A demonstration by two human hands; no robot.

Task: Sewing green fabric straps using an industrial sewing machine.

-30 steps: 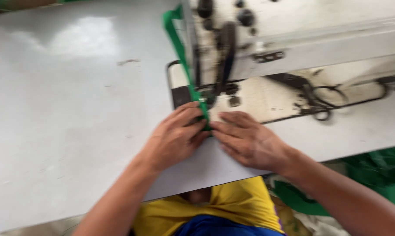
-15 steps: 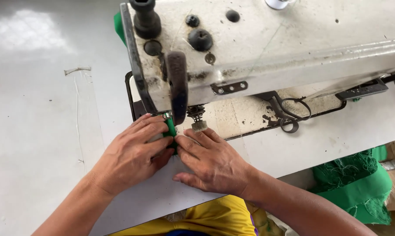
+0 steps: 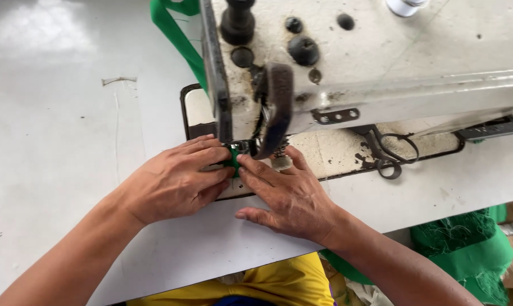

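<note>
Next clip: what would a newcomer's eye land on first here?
Two bare hands meet at the middle: the left hand and the right hand pinch a small green fabric strip under the needle area of a worn off-white sewing machine. Small dark scissors lie on the machine bed to the right; green cloth is heaped at lower right.

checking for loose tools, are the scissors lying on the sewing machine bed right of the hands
Yes, the scissors lie on the machine bed, right of the right hand.

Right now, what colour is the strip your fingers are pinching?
Green strip, seen from the head camera.
</note>
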